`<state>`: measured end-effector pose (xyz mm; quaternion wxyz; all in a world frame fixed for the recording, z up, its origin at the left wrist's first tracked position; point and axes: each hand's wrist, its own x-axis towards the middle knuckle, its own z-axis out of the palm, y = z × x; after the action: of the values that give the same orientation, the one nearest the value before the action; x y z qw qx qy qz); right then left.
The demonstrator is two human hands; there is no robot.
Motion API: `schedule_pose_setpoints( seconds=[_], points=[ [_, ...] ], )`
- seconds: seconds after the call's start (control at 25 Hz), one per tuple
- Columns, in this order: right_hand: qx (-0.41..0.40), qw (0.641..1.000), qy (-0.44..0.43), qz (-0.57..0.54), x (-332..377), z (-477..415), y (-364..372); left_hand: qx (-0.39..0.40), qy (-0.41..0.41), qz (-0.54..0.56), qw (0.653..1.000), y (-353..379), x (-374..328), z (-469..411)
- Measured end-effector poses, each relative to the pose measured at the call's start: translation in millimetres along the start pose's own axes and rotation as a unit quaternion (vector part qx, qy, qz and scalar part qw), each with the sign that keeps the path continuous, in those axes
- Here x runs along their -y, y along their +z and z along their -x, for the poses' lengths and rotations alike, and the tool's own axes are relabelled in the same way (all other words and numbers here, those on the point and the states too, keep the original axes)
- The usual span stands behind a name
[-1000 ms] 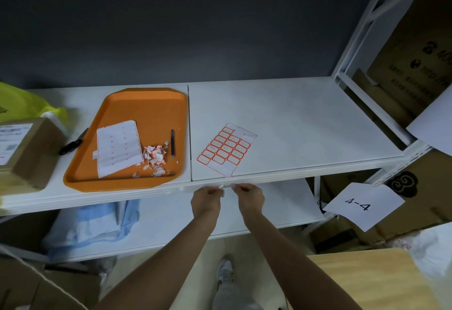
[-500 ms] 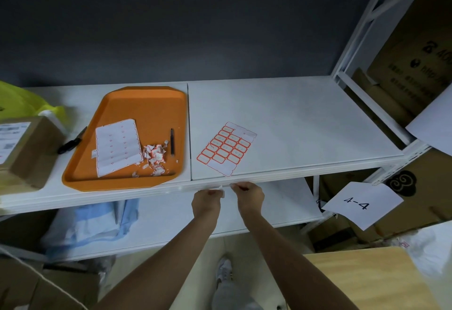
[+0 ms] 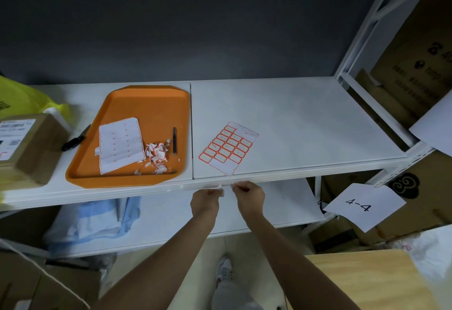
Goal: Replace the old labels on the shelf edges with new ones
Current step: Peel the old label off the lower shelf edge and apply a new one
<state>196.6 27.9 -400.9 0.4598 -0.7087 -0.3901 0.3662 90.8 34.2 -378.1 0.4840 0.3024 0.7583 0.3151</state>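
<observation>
Both hands are at the front edge (image 3: 293, 175) of the white shelf, just below a sheet of red-bordered labels (image 3: 228, 149). My left hand (image 3: 205, 201) pinches a small white label (image 3: 220, 188) that hangs off the edge. My right hand (image 3: 249, 197) has its fingertips pressed on the edge right beside it; what it pinches is too small to tell. An orange tray (image 3: 151, 104) to the left holds an emptied backing sheet (image 3: 119, 144), torn label scraps (image 3: 157, 154) and a dark pen (image 3: 174, 139).
A cardboard parcel (image 3: 27, 146) and a yellow bag (image 3: 22, 102) sit at the left, with a black marker (image 3: 75, 138) between parcel and tray. A paper sign "4-4" (image 3: 362, 205) hangs at the right. Blue cloth (image 3: 97, 221) lies on the lower shelf. A wooden surface (image 3: 367, 282) is bottom right.
Both hands have stayed at the same spot on the shelf edge. The small white label now hangs a little lower from the left fingers.
</observation>
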Motion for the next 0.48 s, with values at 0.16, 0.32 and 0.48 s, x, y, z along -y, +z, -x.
schedule_pose_setpoints(
  seconds=[0.16,0.32,0.48],
  points=[
    [0.045,0.998,-0.031,-0.015,3.0,2.8,-3.0,-0.003,-0.006,0.03,1.0,3.0,2.6,-0.4],
    [0.09,0.995,0.02,-0.029,2.3,7.3,-7.1,0.024,0.013,0.078,0.997,8.7,6.8,0.8],
    [0.105,0.989,0.097,-0.046,4.9,8.7,-10.3,0.083,0.01,0.144,0.986,4.8,7.3,4.3]
  ],
)
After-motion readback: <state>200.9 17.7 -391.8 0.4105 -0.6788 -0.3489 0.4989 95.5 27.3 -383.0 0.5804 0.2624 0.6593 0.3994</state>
